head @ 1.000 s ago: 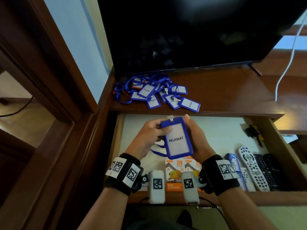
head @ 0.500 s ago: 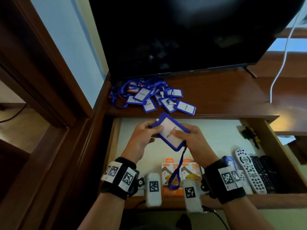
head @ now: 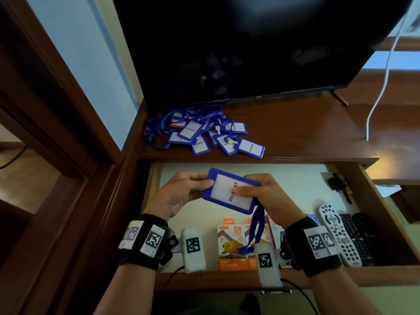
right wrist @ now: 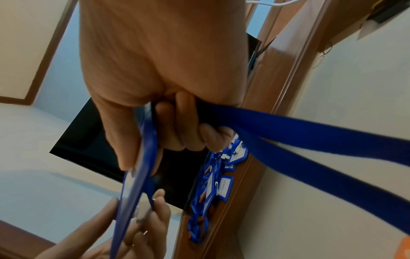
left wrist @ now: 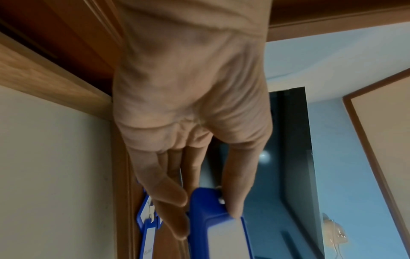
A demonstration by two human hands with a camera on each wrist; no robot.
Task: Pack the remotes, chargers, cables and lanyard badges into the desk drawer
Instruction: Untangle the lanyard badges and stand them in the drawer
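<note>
I hold a blue lanyard badge [head: 223, 189] marked PELAWAT level over the open drawer [head: 284, 178], its long side running left to right. My left hand [head: 204, 187] pinches its left end, thumb on top [left wrist: 206, 215]. My right hand [head: 245, 189] grips the right end, thumb on the white card, fingers curled under [right wrist: 155, 140]. The blue strap [head: 255, 226] hangs from the right end over the charger boxes [head: 234, 248]; it streams past the right wrist camera [right wrist: 310, 136]. A pile of several blue badges [head: 204, 133] lies on the desk top at back left.
Inside the drawer's right part lie a white remote [head: 336, 233], dark remotes [head: 359, 235] and a small dark cable bundle [head: 341, 185]. A black TV screen [head: 250, 42] stands behind the pile. A white cord [head: 381, 87] hangs at the right. A wooden door frame [head: 56, 110] is left.
The badge has turned from upright to lying sideways between both hands. Its strap swung from the left side to hang down from the right end.
</note>
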